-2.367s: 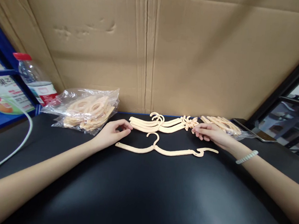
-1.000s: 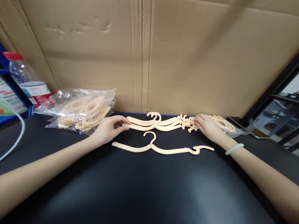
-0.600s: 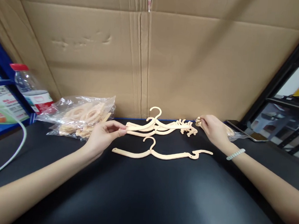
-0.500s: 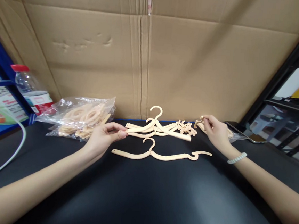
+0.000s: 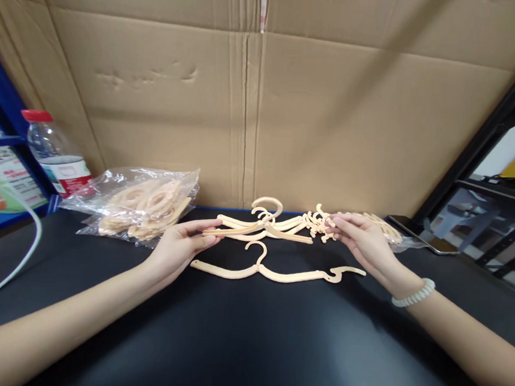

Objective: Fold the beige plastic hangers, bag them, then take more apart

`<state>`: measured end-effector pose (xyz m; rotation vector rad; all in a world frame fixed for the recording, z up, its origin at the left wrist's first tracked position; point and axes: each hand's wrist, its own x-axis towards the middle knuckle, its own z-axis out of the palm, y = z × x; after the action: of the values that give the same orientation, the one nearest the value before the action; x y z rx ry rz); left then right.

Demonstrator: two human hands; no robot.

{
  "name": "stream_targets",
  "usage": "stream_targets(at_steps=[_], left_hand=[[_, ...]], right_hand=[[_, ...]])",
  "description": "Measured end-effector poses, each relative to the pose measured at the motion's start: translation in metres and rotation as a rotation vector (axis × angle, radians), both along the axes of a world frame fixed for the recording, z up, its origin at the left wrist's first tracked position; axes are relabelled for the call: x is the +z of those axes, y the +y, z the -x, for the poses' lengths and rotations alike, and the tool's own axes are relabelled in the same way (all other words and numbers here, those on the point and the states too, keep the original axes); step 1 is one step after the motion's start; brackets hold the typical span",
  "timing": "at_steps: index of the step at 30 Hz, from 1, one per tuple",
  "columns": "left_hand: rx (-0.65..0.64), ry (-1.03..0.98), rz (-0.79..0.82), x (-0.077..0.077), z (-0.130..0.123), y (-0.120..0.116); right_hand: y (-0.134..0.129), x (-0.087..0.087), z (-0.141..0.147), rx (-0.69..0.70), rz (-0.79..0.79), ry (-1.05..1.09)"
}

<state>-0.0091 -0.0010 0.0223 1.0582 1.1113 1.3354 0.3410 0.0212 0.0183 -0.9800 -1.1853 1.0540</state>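
**Left hand (image 5: pixel 180 247) on a pale tan, curved, wood-like hanger (image 5: pixel 289 237); right hand (image 5: pixel 365 241) at a small, pale tan S-shaped hook (image 5: pixel 329 222)**

Two bare hands reach across a smooth black desk (image 5: pixel 245 336). The left hand is clamped on the left end of the hanger, which tilts in front of a stack of matching hangers (image 5: pixel 291 224). The right thumb and fingers come together and seem to pinch the S-shaped hook beside a tangled heap of similar pale pieces (image 5: pixel 314 226); overlap partly hides that grip. Nearer the person, apart from the stack, a flat-lying front hanger (image 5: pixel 223 271) has a curled end piece (image 5: pixel 353 270) at its right tip.

Gripped at one end only, the held hanger could swing and drag the stack askew. The small hook could snag on the interlocking heap or slip from so narrow a pinch.

Counted: one hanger in hand, one in front with one end piece, and at least two stacked, the rest hidden. The heaped pieces are several, too tangled to number. There are two clear plastic bags of tan parts, one left (image 5: pixel 90 193), one right (image 5: pixel 406 243), and one red-capped clear bottle (image 5: pixel 48 138).
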Motion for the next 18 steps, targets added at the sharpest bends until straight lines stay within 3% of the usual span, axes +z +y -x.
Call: stream_targets(at_steps=[9,18], left_hand=[[-0.042,0.005,-0.005,-0.0039,0.0004,0.0010],[-0.071,-0.015,-0.035,-0.0080,0.0023,0.0051]], right_hand=[[-0.0018,-0.0024,0.0070,0.087,0.039,0.038],[-0.0006,-0.0022,-0.0001,0.305,0.124,-0.099]])
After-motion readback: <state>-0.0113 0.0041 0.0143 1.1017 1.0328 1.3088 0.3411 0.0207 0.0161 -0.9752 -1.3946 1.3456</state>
